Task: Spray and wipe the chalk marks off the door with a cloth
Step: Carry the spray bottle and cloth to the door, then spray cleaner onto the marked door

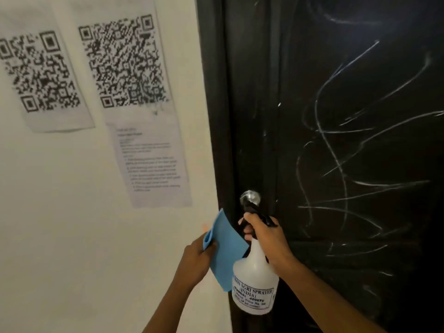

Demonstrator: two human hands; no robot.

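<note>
Head view. Black door (336, 152) fills the right half of the frame; white chalk marks (336, 145) loop and streak across its panel, from upper right down past handle height. Round metal door knob (251, 197) sits at the door's left edge, just above the right hand.

Right hand (266, 236) grips the neck of a white spray bottle (254, 282), fingers curled round the black trigger head (258, 213). Bottle hangs roughly upright in front of the door's left edge; printed label faces the camera, reading partly "AGRI SPRAYER (INDIA)". Nozzle direction cannot be told against the dark door.

Left hand (197, 258) holds a blue cloth (224, 251), fingers closed over its upper left edge. Cloth hangs flat, just left of the bottle and partly behind it, overlapping the door frame edge.

White wall (72, 236) at left carries two QR code sheets (40, 73), the right one with blurred, unreadable text below.
</note>
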